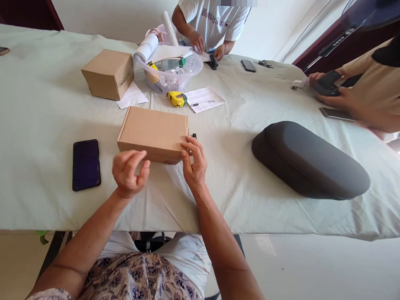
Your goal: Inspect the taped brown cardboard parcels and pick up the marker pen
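Note:
A closed brown cardboard box (155,126) lies on the table directly before me. My right hand (194,164) grips its near right corner, thumb at the front face and fingers by the right side. Just off the box's near left part, my left hand (129,173) is raised with bent fingers apart and nothing in them. Behind the right fingertips a small black object (194,136) peeks out, too covered to name. To the left of my left hand lies a dark smartphone (87,165).
A second cardboard box (107,74), a plastic basin (176,81) with bottles, a yellow tape measure (176,99) and a paper with a pen (205,100) lie farther back. A long dark grey case (311,160) sits at right. Two people (211,25) work across the table.

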A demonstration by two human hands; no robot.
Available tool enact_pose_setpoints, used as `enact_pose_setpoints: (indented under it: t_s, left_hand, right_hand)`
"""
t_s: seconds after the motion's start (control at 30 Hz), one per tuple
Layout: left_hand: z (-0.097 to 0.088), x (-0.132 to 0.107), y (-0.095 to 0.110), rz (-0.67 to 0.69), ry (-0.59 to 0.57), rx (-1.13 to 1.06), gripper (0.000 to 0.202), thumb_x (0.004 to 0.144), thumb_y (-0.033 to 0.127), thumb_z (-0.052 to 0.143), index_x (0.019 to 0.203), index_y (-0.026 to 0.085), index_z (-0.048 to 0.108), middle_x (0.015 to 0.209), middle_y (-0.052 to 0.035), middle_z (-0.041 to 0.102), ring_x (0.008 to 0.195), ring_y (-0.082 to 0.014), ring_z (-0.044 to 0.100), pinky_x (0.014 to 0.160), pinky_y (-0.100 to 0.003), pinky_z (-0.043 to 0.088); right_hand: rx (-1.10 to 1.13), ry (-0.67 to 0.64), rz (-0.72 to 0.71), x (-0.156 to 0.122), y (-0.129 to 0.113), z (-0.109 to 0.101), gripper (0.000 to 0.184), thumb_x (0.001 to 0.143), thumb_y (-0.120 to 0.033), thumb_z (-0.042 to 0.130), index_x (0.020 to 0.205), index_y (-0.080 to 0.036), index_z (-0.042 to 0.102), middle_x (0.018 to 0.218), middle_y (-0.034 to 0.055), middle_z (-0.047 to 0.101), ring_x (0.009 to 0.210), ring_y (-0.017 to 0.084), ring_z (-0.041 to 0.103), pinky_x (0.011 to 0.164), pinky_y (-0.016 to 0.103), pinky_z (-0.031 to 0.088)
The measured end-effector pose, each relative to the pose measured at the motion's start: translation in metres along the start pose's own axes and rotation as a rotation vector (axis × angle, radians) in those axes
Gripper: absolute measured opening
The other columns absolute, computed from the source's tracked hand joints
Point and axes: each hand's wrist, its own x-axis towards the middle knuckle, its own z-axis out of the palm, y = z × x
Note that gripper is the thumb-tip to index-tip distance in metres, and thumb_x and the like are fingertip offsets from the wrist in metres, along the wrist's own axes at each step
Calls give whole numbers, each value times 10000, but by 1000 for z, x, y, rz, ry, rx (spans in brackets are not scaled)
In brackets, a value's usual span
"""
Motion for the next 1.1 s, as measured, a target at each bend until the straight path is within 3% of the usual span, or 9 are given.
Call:
enact_pose_setpoints:
  t_s: [0.03,0.1,0.23,0.33,0.5,0.6,0.77,0.93,1.1]
  left_hand:
    - [0,1,-5,-31,75,71,370,860,274,705,1222,205,677,1042,-115,731,990,-256,692,930,-411,534]
    - [1,5,-12,-169,116,145,520,857,360,719,1328,168,608,1191,-168,680,1156,-306,632,1042,-473,474]
    - [6,7,-14,-436,-43,100,834,860,578,682,1511,139,399,1439,-236,526,1363,-343,510,1146,-510,402]
    - [10,5,-7,-487,-115,66,924,818,679,682,1527,170,375,1463,-225,496,1395,-354,480,1182,-530,363]
    - [12,4,6,-508,-127,126,1013,711,767,725,1483,177,441,1407,-231,501,1356,-393,472,1138,-579,390]
    - [12,4,9,-533,-122,133,995,692,764,744,1457,191,467,1392,-224,505,1340,-389,471,1129,-587,396]
    - [13,3,9,-544,-112,92,834,772,703,715,1401,194,512,1392,-208,490,1358,-361,470,1151,-571,386]
    - [11,3,5,-533,-129,38,612,900,554,639,1371,174,545,1404,-211,485,1373,-322,486,1188,-527,368]
    - [9,4,-4,-574,-151,8,587,922,547,622,1395,204,572,1571,-213,370,1493,-330,398,1234,-511,325]
  right_hand:
    - [0,2,2,0,0,0,220,1009,-367,530,1110,-228,666,1311,148,695,1218,243,679,831,389,622]
    - [1,7,6,-1,0,1,218,994,-391,563,1109,-231,654,1318,151,683,1222,243,671,823,384,620]
    - [-8,30,-21,-4,-1,3,249,937,-424,659,1102,-240,626,1291,138,657,1215,256,650,883,422,602]
    - [-38,70,-64,-6,-4,5,293,898,-468,699,1059,-245,599,1211,115,639,1156,263,644,939,470,575]
    - [-173,151,-60,-11,-15,11,513,776,-645,761,997,-256,509,1128,102,591,1059,266,624,872,456,573]
    - [-230,160,-24,-13,-20,14,543,757,-675,762,966,-263,476,1111,104,585,1037,266,619,850,458,571]
    - [-149,143,1,-13,-20,14,437,807,-569,767,974,-251,518,1143,109,574,1069,263,603,877,463,567]
    - [-125,174,-90,-11,-18,10,231,898,-420,699,983,-244,576,1122,104,610,1061,253,629,881,471,579]
    - [-103,205,-194,-9,-19,8,51,937,-281,648,975,-248,635,1041,86,684,941,217,688,788,406,605]
